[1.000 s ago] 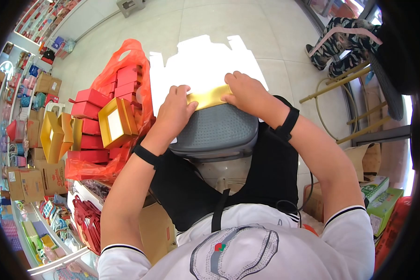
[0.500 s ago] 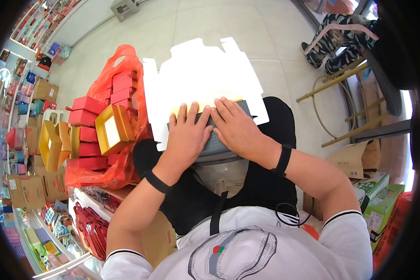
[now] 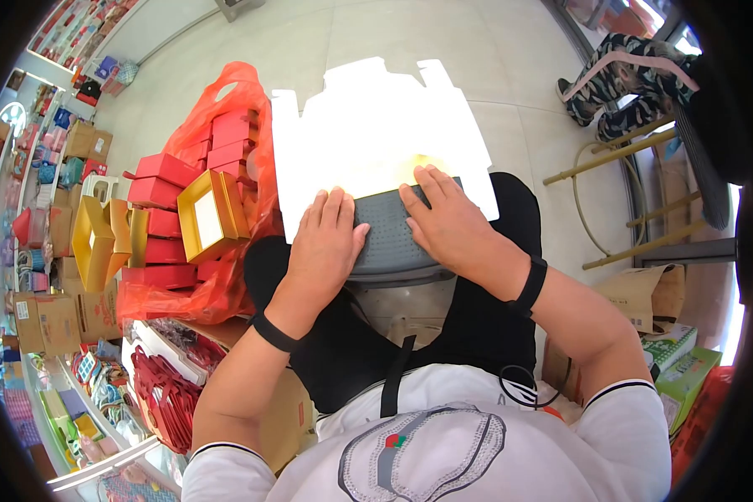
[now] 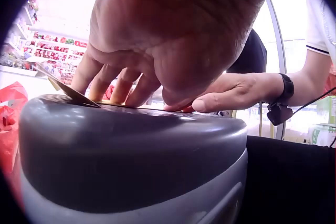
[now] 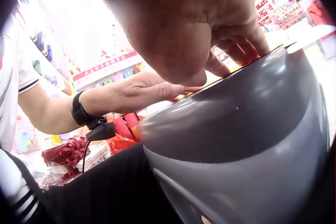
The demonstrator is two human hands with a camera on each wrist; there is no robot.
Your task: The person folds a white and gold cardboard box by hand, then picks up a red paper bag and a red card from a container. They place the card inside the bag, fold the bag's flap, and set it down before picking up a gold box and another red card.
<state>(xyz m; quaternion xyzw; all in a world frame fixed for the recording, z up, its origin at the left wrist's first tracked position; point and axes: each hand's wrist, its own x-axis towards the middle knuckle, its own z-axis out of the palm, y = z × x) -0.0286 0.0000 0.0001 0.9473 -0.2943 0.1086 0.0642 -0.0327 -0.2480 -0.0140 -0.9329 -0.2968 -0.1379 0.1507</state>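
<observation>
A flat white die-cut box blank (image 3: 385,125) lies over a grey stool (image 3: 385,230) between the knees; its upper face is glaringly bright, with a yellowish patch by the right fingertips. My left hand (image 3: 322,238) lies with extended fingers over its near left edge. Along the near edge further right, my right hand (image 3: 456,213) rests, fingers fairly straight. Bare dimpled stool top shows between the hands. In the left wrist view a thin corner of the card (image 4: 71,91) sticks up beside the left fingers. The right fingertips (image 5: 257,43) press at the card's edge in the right wrist view.
Left of the stool, an orange-red plastic bag (image 3: 255,151) holds several red boxes (image 3: 167,171). An open gold box (image 3: 213,217) sits on top of them. Shelves (image 3: 46,192) line the far left. A metal-framed chair (image 3: 611,155) and a seated person's leg (image 3: 636,71) are at right.
A gold flap was gripped at the near edge between both hands; then the hands flattened close together on that edge. Now they have spread apart, palms down, and the flap no longer shows upright.
</observation>
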